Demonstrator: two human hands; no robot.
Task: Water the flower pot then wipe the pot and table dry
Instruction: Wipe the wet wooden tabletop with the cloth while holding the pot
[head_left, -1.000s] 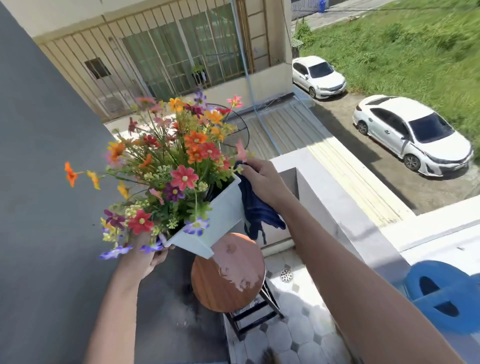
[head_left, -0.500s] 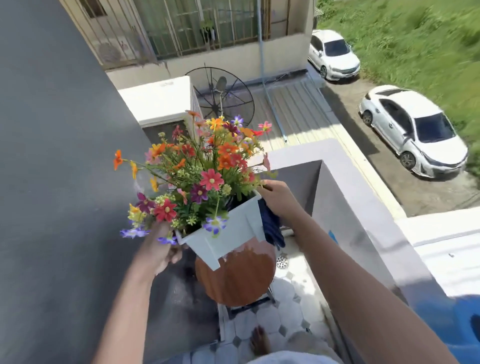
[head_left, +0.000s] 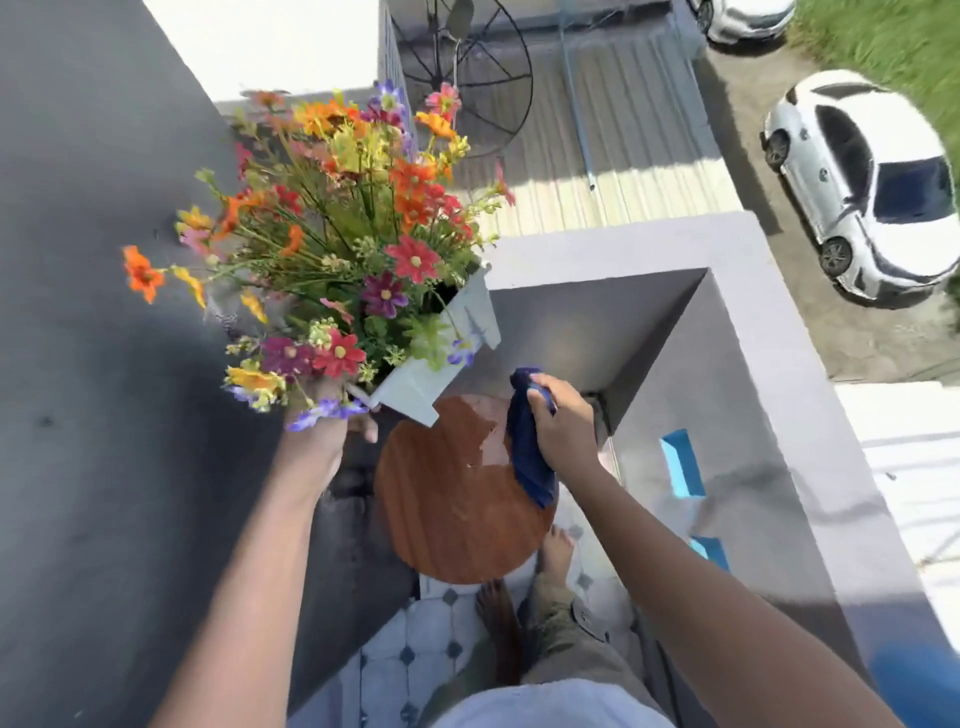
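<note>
While the left grip holds the white flower pot aloft, the right grip clutches a dark-blue cloth, with the wet round wooden desk directly beneath.

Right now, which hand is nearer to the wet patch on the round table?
The right hand. It holds the blue cloth right beside the wet patch on the table. The left hand is off the table's left edge, holding up the flower pot.
</note>
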